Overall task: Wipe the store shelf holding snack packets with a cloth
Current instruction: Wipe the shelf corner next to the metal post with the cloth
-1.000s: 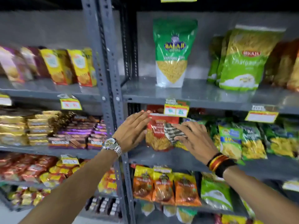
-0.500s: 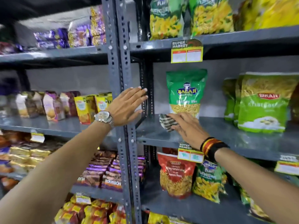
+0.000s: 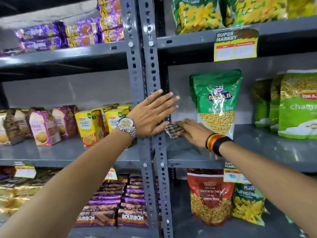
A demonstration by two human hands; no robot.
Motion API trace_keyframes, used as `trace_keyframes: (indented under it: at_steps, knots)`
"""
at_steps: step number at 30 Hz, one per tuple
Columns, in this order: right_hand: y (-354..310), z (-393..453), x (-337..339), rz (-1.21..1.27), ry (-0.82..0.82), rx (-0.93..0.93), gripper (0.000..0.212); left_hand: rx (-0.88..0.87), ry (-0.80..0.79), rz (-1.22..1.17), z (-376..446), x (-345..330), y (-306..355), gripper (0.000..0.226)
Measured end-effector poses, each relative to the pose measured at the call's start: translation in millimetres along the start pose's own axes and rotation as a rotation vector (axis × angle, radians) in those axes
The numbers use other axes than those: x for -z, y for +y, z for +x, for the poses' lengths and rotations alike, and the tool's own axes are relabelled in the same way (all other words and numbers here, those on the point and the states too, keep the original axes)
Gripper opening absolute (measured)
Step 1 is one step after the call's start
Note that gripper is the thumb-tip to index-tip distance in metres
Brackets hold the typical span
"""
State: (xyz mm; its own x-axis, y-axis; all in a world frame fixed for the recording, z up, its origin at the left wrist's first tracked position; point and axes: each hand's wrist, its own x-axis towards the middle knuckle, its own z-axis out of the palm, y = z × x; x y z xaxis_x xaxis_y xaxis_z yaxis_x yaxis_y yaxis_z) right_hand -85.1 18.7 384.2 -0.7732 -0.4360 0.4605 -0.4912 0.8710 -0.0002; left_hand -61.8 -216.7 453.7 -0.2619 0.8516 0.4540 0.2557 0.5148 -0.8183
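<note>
1. The right hand point(image 3: 192, 133) lies palm down on a striped cloth point(image 3: 173, 131), fingers pressing it flat onto the grey shelf point(image 3: 257, 148).
2. The cloth sits at the shelf's left end, just beside the upright post point(image 3: 154, 74) and left of the green snack bag point(image 3: 217, 100).
3. The left hand point(image 3: 151, 114) is open, fingers spread, flat against the post above the cloth; a wristwatch point(image 3: 127, 127) is on that wrist.
4. More green bags point(image 3: 298, 107) stand well to the right of the green snack bag.
</note>
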Motion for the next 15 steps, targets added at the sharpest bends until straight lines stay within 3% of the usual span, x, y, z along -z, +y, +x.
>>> trace_keyframes:
  at_steps: [4,7,12,15]
  knots:
    - [3,55,-14,0.038,-0.164,-0.097,0.043,-0.003,0.036,-0.005,-2,-6,-3,0.063]
    - [14,90,-30,0.003,-0.187,-0.122,0.04,0.001,0.044,-0.008,-1,-8,-2,0.063]
    - [41,137,-59,0.025,-0.243,-0.125,0.012,0.01,0.068,-0.007,1,-10,-2,0.058]
    - [65,158,-78,-0.002,-0.263,-0.161,0.012,0.015,0.069,0.015,0,-14,-1,0.055]
